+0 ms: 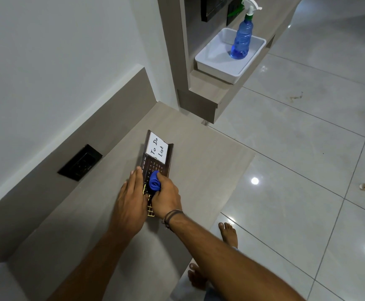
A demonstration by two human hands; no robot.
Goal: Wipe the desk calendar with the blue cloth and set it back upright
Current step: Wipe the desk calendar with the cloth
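Calendar (158, 158): flat on tabletop (199, 170), near edge.
Left hand (131, 200): open, flat, pinning it.
Right hand (166, 197): closed around bunched cloth (154, 184).
Wipe: long strokes toward far end; keep pinning.

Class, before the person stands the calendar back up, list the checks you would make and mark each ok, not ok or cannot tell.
1. Blue cloth gripped in right hand: ok.
2. Left hand steadying desk calendar: ok.
3. Calendar upright: not ok, lying flat on the counter.
4. Whole calendar face wiped: cannot tell.
5. To Do List card attached: ok.
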